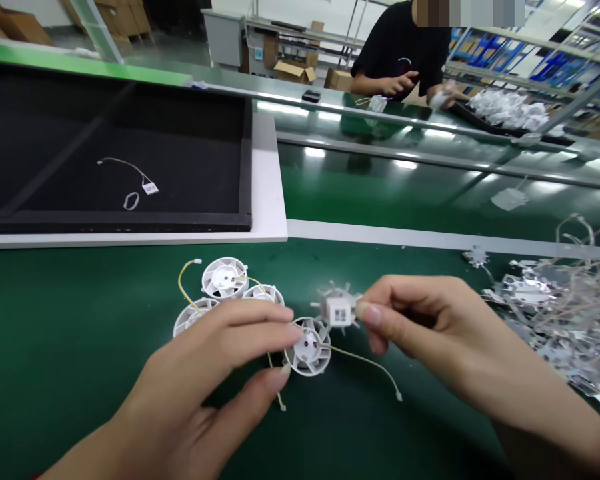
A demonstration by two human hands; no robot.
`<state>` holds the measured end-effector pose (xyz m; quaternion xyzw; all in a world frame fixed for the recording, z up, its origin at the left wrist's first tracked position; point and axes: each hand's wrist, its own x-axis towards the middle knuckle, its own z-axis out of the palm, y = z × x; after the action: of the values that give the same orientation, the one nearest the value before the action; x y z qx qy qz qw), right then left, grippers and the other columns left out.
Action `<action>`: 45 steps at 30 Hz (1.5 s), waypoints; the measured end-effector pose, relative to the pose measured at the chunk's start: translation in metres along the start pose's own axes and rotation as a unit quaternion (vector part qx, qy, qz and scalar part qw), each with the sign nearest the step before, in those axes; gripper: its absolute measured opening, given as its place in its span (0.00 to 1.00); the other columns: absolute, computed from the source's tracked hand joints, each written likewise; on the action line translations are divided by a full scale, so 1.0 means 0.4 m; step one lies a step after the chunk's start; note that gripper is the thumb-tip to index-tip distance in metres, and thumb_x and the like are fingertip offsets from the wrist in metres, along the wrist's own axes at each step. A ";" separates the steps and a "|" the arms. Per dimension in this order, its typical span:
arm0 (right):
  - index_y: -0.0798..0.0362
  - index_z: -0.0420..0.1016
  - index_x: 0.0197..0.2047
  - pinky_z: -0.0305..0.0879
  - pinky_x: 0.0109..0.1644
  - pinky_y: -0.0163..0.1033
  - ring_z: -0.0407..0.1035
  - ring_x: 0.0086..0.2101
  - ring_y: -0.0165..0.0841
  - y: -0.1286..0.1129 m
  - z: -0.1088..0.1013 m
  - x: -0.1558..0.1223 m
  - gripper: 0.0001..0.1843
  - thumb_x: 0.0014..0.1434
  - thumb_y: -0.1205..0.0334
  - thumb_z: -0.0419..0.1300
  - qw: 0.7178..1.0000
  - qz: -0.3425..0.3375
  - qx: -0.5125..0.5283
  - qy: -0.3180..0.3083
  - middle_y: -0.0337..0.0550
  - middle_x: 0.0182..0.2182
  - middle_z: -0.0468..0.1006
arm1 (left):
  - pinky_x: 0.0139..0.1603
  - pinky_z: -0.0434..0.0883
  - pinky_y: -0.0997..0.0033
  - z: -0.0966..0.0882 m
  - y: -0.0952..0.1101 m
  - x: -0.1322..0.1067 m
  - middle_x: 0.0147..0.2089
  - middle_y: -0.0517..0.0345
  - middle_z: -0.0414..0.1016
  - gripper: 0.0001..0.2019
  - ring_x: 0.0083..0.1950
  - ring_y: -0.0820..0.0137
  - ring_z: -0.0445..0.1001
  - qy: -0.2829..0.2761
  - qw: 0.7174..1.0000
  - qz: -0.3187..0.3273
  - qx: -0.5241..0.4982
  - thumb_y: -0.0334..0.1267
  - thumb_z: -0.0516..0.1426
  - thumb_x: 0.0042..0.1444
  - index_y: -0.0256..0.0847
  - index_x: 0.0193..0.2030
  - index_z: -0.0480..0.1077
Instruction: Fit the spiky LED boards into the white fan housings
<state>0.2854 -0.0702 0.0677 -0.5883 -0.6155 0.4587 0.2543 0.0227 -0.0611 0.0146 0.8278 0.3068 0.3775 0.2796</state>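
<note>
My left hand (210,373) reaches in from the lower left, its fingertips and thumb against the left edge of a white round fan frame (307,361). A thin wire with a small plug (399,397) runs out of that frame to the right. Partly behind my left hand lie more fan frames (225,277) with yellowish wires. Just above and right of the touched frame, my right hand (430,320) pinches a small white part with a square code label (340,313). Its spiky outline is slightly blurred.
A heap of silvery, spiky pieces with wires (555,300) lies at the right. A black tray (245,167) at upper left holds a small wired part (151,188) and a clear band (131,201). Across the bench works a person (400,53) beside a white pile (510,110).
</note>
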 end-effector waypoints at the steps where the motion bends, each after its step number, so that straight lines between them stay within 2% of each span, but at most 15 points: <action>1: 0.51 0.77 0.26 0.56 0.25 0.35 0.61 0.23 0.28 0.004 -0.011 0.001 0.21 0.69 0.50 0.64 1.000 0.010 -0.005 0.003 0.36 0.22 0.74 | 0.61 0.76 0.71 0.001 -0.001 -0.001 0.57 0.61 0.80 0.19 0.57 0.69 0.80 0.001 0.999 0.032 0.038 0.25 0.57 0.67 0.51 0.59 0.74; 3: 0.50 0.77 0.27 0.57 0.26 0.35 0.62 0.24 0.29 0.007 -0.019 0.002 0.20 0.69 0.49 0.64 0.999 0.028 -0.009 -0.014 0.36 0.23 0.74 | 0.61 0.72 0.66 0.006 -0.003 -0.001 0.54 0.60 0.80 0.19 0.56 0.69 0.78 0.002 0.995 0.066 0.078 0.21 0.55 0.66 0.49 0.56 0.74; 5: 0.50 0.77 0.29 0.60 0.30 0.35 0.65 0.28 0.30 0.006 -0.008 0.001 0.19 0.70 0.51 0.63 0.999 0.033 -0.016 -0.032 0.36 0.25 0.74 | 0.64 0.68 0.61 0.013 -0.008 0.000 0.53 0.60 0.80 0.19 0.57 0.67 0.77 -0.005 0.992 0.074 0.098 0.21 0.54 0.67 0.48 0.56 0.73; 9: 0.48 0.77 0.31 0.61 0.35 0.37 0.67 0.30 0.32 0.010 0.035 0.001 0.16 0.71 0.54 0.60 0.996 0.021 -0.080 -0.042 0.35 0.26 0.75 | 0.77 0.52 0.61 0.022 -0.030 -0.002 0.58 0.56 0.80 0.14 0.62 0.66 0.77 -0.042 0.987 0.076 0.137 0.32 0.56 0.73 0.45 0.62 0.68; 12: 0.47 0.77 0.32 0.62 0.37 0.38 0.69 0.32 0.34 0.015 0.048 0.005 0.15 0.70 0.54 0.59 0.991 0.031 -0.120 -0.055 0.36 0.30 0.78 | 0.81 0.43 0.63 0.024 -0.040 -0.004 0.60 0.55 0.81 0.13 0.65 0.66 0.76 -0.067 0.982 0.086 0.156 0.35 0.56 0.74 0.44 0.63 0.67; 21: 0.49 0.73 0.30 0.60 0.34 0.39 0.68 0.29 0.33 0.012 0.049 0.005 0.16 0.72 0.61 0.56 0.975 0.010 -0.212 -0.074 0.37 0.28 0.76 | 0.82 0.43 0.64 0.039 -0.031 -0.004 0.56 0.61 0.84 0.09 0.65 0.68 0.77 -0.063 0.984 0.100 0.134 0.33 0.53 0.75 0.44 0.53 0.75; 28: 0.51 0.67 0.28 0.55 0.31 0.38 0.65 0.28 0.32 0.017 0.057 0.006 0.18 0.72 0.66 0.56 0.969 -0.016 -0.241 -0.060 0.36 0.25 0.72 | 0.82 0.45 0.62 0.039 -0.033 -0.005 0.55 0.60 0.83 0.09 0.64 0.68 0.77 -0.068 0.985 0.098 0.127 0.29 0.54 0.73 0.45 0.49 0.74; 33: 0.51 0.66 0.29 0.58 0.33 0.37 0.65 0.28 0.31 0.011 0.051 0.008 0.17 0.72 0.68 0.55 0.974 -0.033 -0.220 -0.048 0.35 0.25 0.70 | 0.82 0.45 0.61 0.038 -0.034 -0.006 0.54 0.61 0.83 0.09 0.62 0.67 0.79 -0.075 0.983 0.100 0.138 0.28 0.54 0.72 0.46 0.45 0.73; 38: 0.50 0.67 0.29 0.59 0.33 0.37 0.65 0.28 0.32 0.007 0.048 0.006 0.18 0.73 0.66 0.55 0.979 -0.029 -0.200 -0.035 0.35 0.25 0.71 | 0.82 0.46 0.61 0.041 -0.031 -0.004 0.53 0.62 0.83 0.10 0.60 0.68 0.80 -0.059 0.985 0.088 0.136 0.28 0.54 0.71 0.46 0.44 0.73; 45: 0.48 0.68 0.30 0.59 0.32 0.37 0.65 0.27 0.31 0.012 0.053 0.002 0.17 0.74 0.61 0.55 0.989 -0.032 -0.147 -0.010 0.35 0.27 0.72 | 0.82 0.45 0.59 0.038 -0.033 -0.006 0.55 0.59 0.82 0.10 0.61 0.67 0.78 -0.066 0.982 0.096 0.146 0.28 0.54 0.72 0.46 0.47 0.74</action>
<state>0.2697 -0.0756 0.0538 -0.5949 -0.6972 0.3606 0.1730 0.0296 -0.0577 -0.0040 0.9084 0.2586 0.2981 0.1381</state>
